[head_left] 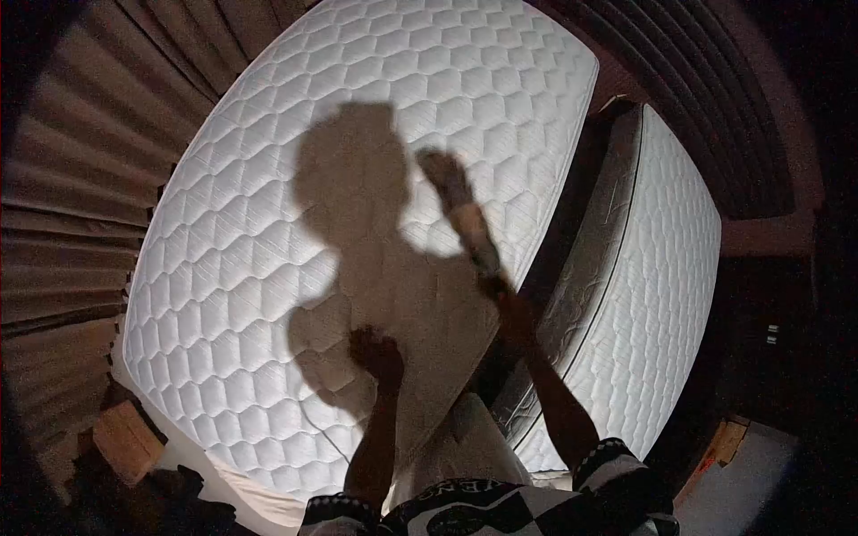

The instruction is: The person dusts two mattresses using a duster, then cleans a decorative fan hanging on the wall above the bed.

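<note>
At the far left we saw a brown curtain hanging in folds, and below it a brown block near the corner of the large mattress. That mattress, white and quilted, filled the middle of our view, with the broad shadow of a head and shoulders lying across it. Over the lower part of this shadow we had our left hand, its fingers partly curled; the light there was too dim for us to tell whether they closed on anything. Farther right, a long tool slanted up and to the left over the large mattress, near its right side, its far end broader than its handle. Our right hand was wrapped around the handle's near end. Beyond a dark gap stood the second mattress, quilted white with a dark side, and at the lower right we saw a pale board.
</note>
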The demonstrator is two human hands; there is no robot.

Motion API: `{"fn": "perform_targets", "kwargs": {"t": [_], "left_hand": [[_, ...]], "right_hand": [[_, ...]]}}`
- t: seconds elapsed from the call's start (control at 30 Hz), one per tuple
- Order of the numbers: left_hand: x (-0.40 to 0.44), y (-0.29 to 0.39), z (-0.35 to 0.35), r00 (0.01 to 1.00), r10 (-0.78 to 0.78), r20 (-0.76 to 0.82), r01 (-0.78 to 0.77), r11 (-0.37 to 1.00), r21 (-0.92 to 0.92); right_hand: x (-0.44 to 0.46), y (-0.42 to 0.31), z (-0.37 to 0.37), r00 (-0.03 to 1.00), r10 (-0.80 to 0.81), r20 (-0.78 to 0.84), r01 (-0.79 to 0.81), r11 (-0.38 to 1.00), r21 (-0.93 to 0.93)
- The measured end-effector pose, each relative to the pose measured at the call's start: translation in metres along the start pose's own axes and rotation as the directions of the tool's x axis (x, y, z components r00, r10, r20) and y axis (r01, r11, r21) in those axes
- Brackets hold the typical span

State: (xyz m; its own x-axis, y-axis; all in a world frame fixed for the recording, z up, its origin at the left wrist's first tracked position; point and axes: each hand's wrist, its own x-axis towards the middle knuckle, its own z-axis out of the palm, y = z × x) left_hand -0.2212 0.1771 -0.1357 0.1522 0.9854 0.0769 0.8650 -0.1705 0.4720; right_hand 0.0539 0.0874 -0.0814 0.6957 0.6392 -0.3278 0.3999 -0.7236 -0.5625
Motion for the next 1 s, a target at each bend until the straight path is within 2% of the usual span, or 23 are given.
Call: {"fn": "perform_targets", "kwargs": {"t": [0.03, 0.07, 0.1, 0.13, 0.17, 0.2, 0.23, 0.3, 0.33, 0.4, 0.43, 0.47, 0.53, 0.57, 0.6, 0.63, 0.67, 0.7, 0.8, 0.87, 0.9, 0.97, 1.0], "left_hand": [[0.013, 0.008, -0.004, 1.0, 0.014, -0.007, -0.013, 1.0, 0.003], [0.026, 0.022, -0.018, 0.987, -0.122, 0.1, 0.156, 0.856, -0.492], [0.035, 0.036, -0.029, 0.946, -0.189, 0.264, 0.323, 0.462, -0.826], [0.042, 0.053, -0.031, 0.946, -0.186, 0.265, 0.323, 0.469, -0.822], [0.051, 0.074, -0.028, 0.874, -0.402, 0.273, 0.422, 0.352, -0.835], [0.06, 0.083, -0.029, 0.819, -0.499, 0.282, 0.463, 0.287, -0.838], [0.069, 0.092, -0.031, 0.754, -0.59, 0.288, 0.491, 0.215, -0.844], [0.081, 0.098, -0.031, 0.713, -0.329, 0.618, 0.604, -0.158, -0.781], [0.084, 0.105, -0.026, 0.711, -0.326, 0.622, 0.608, -0.159, -0.778], [0.087, 0.117, -0.008, 0.854, -0.276, 0.442, 0.418, -0.145, -0.897], [0.091, 0.129, -0.012, 0.853, -0.273, 0.445, 0.421, -0.145, -0.896], [0.093, 0.14, -0.017, 0.789, -0.284, 0.545, 0.489, -0.248, -0.836], [0.094, 0.164, -0.023, 0.715, -0.281, 0.64, 0.544, -0.35, -0.762], [0.09, 0.176, -0.023, 0.704, -0.296, 0.646, 0.585, -0.274, -0.763], [0.089, 0.182, -0.023, 0.692, -0.317, 0.648, 0.621, -0.197, -0.759], [0.089, 0.181, -0.023, 0.691, -0.321, 0.648, 0.62, -0.198, -0.759], [0.089, 0.181, -0.023, 0.674, -0.206, 0.709, 0.638, -0.322, -0.7], [0.087, 0.18, -0.023, 0.656, -0.08, 0.75, 0.655, -0.432, -0.62], [0.088, 0.179, -0.008, 0.596, -0.108, 0.796, 0.687, -0.444, -0.575], [0.085, 0.18, -0.026, 0.636, -0.092, 0.766, 0.669, -0.429, -0.607], [0.087, 0.182, -0.033, 0.676, -0.069, 0.733, 0.65, -0.413, -0.638], [0.098, 0.174, -0.049, 0.638, -0.1, 0.763, 0.703, -0.328, -0.631], [0.101, 0.17, -0.054, 0.597, -0.128, 0.792, 0.755, -0.246, -0.608]], "right_hand": [[-0.025, -0.02, 0.003, 0.966, -0.02, 0.257, 0.037, 0.997, -0.061], [-0.053, -0.014, 0.029, 0.935, -0.282, 0.214, 0.297, 0.954, -0.042], [-0.081, -0.008, 0.055, 0.838, -0.523, 0.155, 0.536, 0.842, -0.054], [-0.091, -0.018, 0.055, 0.763, -0.626, 0.165, 0.642, 0.763, -0.074], [-0.101, -0.03, 0.055, 0.675, -0.718, 0.172, 0.736, 0.67, -0.092], [-0.114, -0.067, 0.027, 0.813, -0.423, 0.401, 0.45, 0.892, 0.027], [-0.121, -0.086, 0.01, 0.772, -0.095, 0.629, 0.082, 0.995, 0.049], [-0.123, -0.076, 0.006, 0.782, -0.351, 0.516, 0.363, 0.928, 0.082], [-0.12, -0.074, -0.002, 0.805, -0.505, 0.312, 0.501, 0.86, 0.1], [-0.12, -0.081, -0.028, 0.77, -0.632, 0.091, 0.627, 0.775, 0.079], [-0.123, -0.081, -0.043, 0.922, -0.34, 0.183, 0.293, 0.925, 0.242], [-0.123, -0.08, -0.052, 0.947, -0.029, 0.321, -0.091, 0.931, 0.353], [-0.124, -0.07, -0.05, 0.959, -0.013, 0.283, -0.043, 0.98, 0.193], [-0.126, -0.063, -0.045, 0.969, -0.007, 0.246, 0.0, 1.0, 0.027], [-0.129, -0.045, -0.038, 0.968, -0.008, 0.253, 0.001, 1.0, 0.026], [-0.131, -0.021, -0.031, 0.827, 0.09, 0.555, -0.391, 0.801, 0.453], [-0.133, -0.007, -0.029, 0.601, -0.018, 0.799, -0.753, 0.321, 0.574], [-0.134, -0.009, -0.032, 0.597, -0.016, 0.802, -0.757, 0.321, 0.569], [-0.126, -0.05, -0.064, 0.509, -0.12, 0.852, -0.855, 0.046, 0.517], [-0.124, -0.068, -0.076, 0.451, -0.202, 0.869, -0.892, -0.139, 0.431], [-0.12, -0.067, -0.073, 0.447, -0.208, 0.87, -0.894, -0.132, 0.428], [-0.115, -0.063, -0.065, 0.601, 0.053, 0.797, -0.692, 0.533, 0.487], [-0.112, -0.066, -0.059, 0.595, 0.051, 0.802, -0.695, 0.533, 0.482]]}}
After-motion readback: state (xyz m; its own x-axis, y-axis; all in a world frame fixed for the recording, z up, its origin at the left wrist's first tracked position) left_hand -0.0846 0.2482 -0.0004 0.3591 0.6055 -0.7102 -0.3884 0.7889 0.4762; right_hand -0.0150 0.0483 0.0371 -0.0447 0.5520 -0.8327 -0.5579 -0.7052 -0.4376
